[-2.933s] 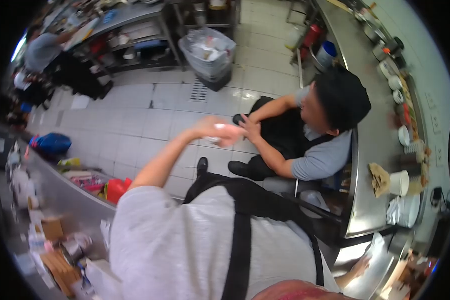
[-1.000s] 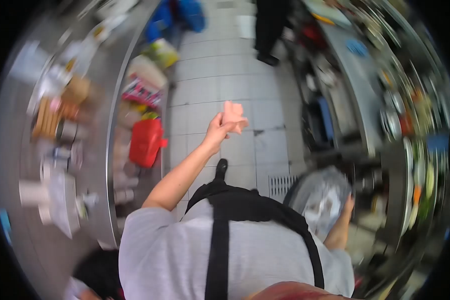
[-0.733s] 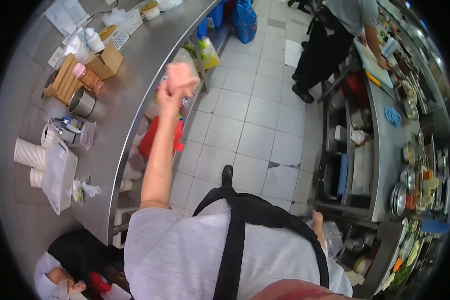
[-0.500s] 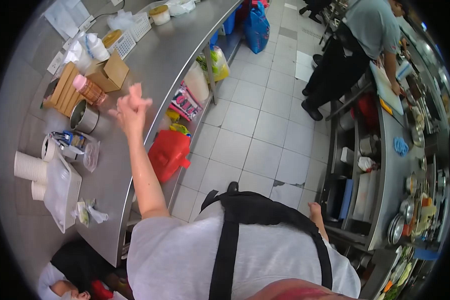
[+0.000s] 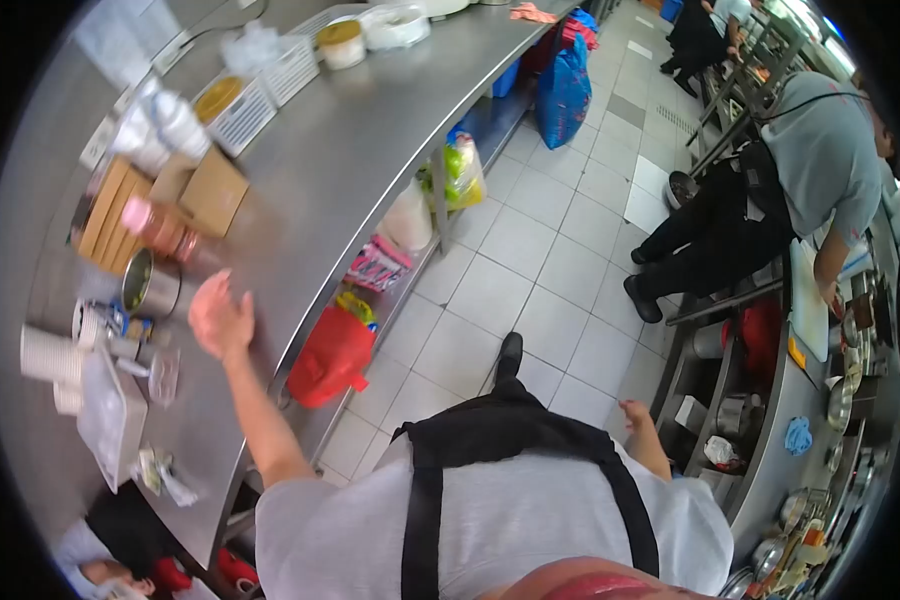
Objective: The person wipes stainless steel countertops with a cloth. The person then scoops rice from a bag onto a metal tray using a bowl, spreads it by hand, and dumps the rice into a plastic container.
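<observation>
Left hand (image 5: 223,318) now nearer steel pot (image 5: 151,283) over counter (image 5: 305,190), apparently shifting work there; its grip cannot be told; right hand (image 5: 637,417) half-uncurled, seemingly unladen

Bright, even light is washing the floor (image 5: 515,290); glare is whitening two o'clock. The counter (image 5: 345,165) is gleaming at eleven, the bottle (image 5: 163,228) blurring near nine, and bowed edges are darkening to black.
</observation>
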`<state>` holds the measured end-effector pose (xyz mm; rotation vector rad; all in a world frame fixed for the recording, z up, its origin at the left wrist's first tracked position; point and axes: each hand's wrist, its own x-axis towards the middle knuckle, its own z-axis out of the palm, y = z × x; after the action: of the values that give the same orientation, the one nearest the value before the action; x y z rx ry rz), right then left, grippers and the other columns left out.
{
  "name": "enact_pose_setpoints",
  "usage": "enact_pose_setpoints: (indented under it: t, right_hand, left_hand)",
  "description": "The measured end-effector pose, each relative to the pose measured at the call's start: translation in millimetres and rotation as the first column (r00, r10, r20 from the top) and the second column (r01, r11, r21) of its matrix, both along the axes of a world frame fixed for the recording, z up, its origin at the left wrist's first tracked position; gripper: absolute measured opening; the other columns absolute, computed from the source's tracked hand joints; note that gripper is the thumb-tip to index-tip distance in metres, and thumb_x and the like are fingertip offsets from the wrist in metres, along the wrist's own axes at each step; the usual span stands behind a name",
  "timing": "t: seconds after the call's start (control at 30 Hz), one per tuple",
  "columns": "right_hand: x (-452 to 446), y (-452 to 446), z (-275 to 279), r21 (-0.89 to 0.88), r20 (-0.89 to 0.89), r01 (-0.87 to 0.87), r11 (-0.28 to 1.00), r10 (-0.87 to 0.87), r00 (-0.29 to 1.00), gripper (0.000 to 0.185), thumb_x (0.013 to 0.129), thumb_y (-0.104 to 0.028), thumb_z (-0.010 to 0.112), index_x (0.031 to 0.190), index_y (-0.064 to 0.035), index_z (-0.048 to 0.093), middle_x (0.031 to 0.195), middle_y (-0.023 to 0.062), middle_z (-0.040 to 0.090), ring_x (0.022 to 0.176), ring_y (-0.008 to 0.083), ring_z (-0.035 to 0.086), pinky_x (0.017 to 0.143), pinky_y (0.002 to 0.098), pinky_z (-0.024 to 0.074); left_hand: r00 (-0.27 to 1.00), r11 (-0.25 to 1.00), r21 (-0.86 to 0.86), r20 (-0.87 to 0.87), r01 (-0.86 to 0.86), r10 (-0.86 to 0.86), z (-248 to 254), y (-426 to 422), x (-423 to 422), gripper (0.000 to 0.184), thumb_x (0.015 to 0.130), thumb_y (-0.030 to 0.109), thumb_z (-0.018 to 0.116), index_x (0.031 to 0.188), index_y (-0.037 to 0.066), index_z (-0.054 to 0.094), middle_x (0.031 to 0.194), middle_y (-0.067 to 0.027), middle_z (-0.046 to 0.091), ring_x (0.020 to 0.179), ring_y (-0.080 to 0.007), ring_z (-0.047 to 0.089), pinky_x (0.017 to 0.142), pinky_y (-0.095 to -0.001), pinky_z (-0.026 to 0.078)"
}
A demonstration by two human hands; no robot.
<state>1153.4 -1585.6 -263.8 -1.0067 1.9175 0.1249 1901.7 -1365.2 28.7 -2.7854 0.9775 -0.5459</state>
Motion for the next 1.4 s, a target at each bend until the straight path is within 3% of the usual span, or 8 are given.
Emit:
enact_pose_setpoints:
  t: [0.17, 0.27, 0.3, 0.53, 0.63, 0.77, 1.0, 1.4]
  right_hand:
    - [9.2, -176.5, 13.9, 0.039, 0.185, 0.061, 0.997, -0.068, 0.980, 0.031, 0.075, -0.033, 0.061, 0.096, -0.0118, 0.054, 0.081, 0.0051, 0.053, 0.076, 0.0215, 0.051, 0.064, 0.0493, 0.0428]
    - [23.4, -319.0, -4.2, -0.220, 0.281, -0.190, 0.957, 0.249, 0.927, 0.023, 0.072, -0.024, 0.064, 0.061, -0.0070, 0.055, 0.053, 0.0026, 0.048, 0.051, 0.0155, 0.047, 0.049, 0.0349, 0.0416]
    - [32.5, -367.1, -18.8, -0.534, -0.119, -0.586, 0.609, 0.633, 0.765, 0.024, 0.072, -0.026, 0.062, 0.061, -0.0052, 0.058, 0.052, 0.0064, 0.052, 0.049, 0.0186, 0.050, 0.050, 0.0355, 0.0427]
    - [232.6, -525.9, 143.7, -0.579, -0.173, -0.527, 0.622, 0.538, 0.825, 0.044, 0.072, -0.050, 0.054, 0.081, -0.0089, 0.066, 0.082, 0.0157, 0.063, 0.083, 0.0305, 0.059, 0.073, 0.0388, 0.0449]
    - [279.6, -555.9, 139.1, -0.600, -0.147, -0.516, 0.611, 0.550, 0.822, 0.046, 0.072, -0.050, 0.055, 0.092, -0.0096, 0.065, 0.091, 0.0166, 0.062, 0.088, 0.0312, 0.058, 0.078, 0.0391, 0.0442]
    - [285.5, -561.5, 85.9, -0.512, -0.200, -0.646, 0.567, 0.652, 0.731, 0.044, 0.072, -0.045, 0.060, 0.092, -0.0063, 0.063, 0.090, 0.0172, 0.062, 0.086, 0.0322, 0.058, 0.075, 0.0385, 0.0452]
    - [177.0, -476.9, 3.0, 0.127, -0.059, -0.677, 0.725, 0.687, 0.724, 0.048, 0.078, -0.048, 0.045, 0.086, -0.0061, 0.065, 0.093, 0.0168, 0.061, 0.090, 0.0326, 0.056, 0.080, 0.0417, 0.0430]
    - [68.2, -601.8, -75.1, 0.432, 0.162, -0.164, 0.887, 0.103, 0.981, 0.029, 0.078, -0.032, 0.054, 0.093, -0.0074, 0.059, 0.073, 0.0075, 0.057, 0.061, 0.0178, 0.055, 0.050, 0.0382, 0.0458]
  left_hand:
    - [0.764, 0.782, -0.026, -0.239, -0.623, 0.600, 16.5, -57.9, 3.3, 0.055, 0.080, 0.040, 0.048, 0.128, 0.014, 0.036, 0.137, -0.0067, 0.029, 0.127, -0.0252, 0.024, 0.101, -0.0440, 0.021]
    - [0.795, 0.858, 0.225, -0.324, -0.461, 0.512, 20.8, -108.1, 28.9, 0.057, 0.079, 0.027, 0.052, 0.132, 0.017, 0.031, 0.141, -0.0105, 0.020, 0.129, -0.0333, 0.015, 0.099, -0.0560, 0.016]
    - [0.882, 0.906, 0.063, -0.211, -0.419, 0.422, 26.1, -135.8, 11.0, 0.059, 0.079, 0.022, 0.052, 0.133, 0.016, 0.029, 0.141, -0.0120, 0.017, 0.129, -0.0344, 0.013, 0.098, -0.0575, 0.016]
    - [0.969, 0.952, -0.255, 0.218, 0.170, -0.115, 11.0, -272.6, 5.1, 0.069, 0.071, 0.004, 0.055, 0.134, 0.011, 0.025, 0.140, -0.0157, 0.017, 0.128, -0.0314, 0.020, 0.094, -0.0435, 0.033]
    - [0.953, 0.710, -0.704, -0.201, 0.021, -0.227, 31.8, -357.0, 0.3, 0.074, 0.070, -0.001, 0.055, 0.135, 0.012, 0.022, 0.134, -0.0165, 0.030, 0.118, -0.0316, 0.038, 0.090, -0.0385, 0.037]
    - [0.725, 0.658, -0.747, -0.505, -0.095, -0.468, 4.4, -478.9, 70.1, 0.034, 0.079, 0.006, 0.054, 0.112, 0.007, 0.054, 0.110, -0.0182, 0.055, 0.100, -0.0314, 0.054, 0.084, -0.0349, 0.041]
    - [0.367, 0.501, -0.516, -0.346, 0.695, -0.864, 33.0, -768.5, -26.2, 0.037, 0.079, 0.029, 0.059, 0.109, 0.008, 0.056, 0.125, -0.0210, 0.042, 0.119, -0.0396, 0.034, 0.096, -0.0417, 0.030]
    - [0.059, 0.363, -0.203, -0.801, 0.909, -0.596, -34.0, -1039.3, -146.1, 0.057, 0.075, 0.032, 0.061, 0.121, 0.004, 0.043, 0.126, -0.0231, 0.038, 0.117, -0.0336, 0.038, 0.095, -0.0385, 0.034]
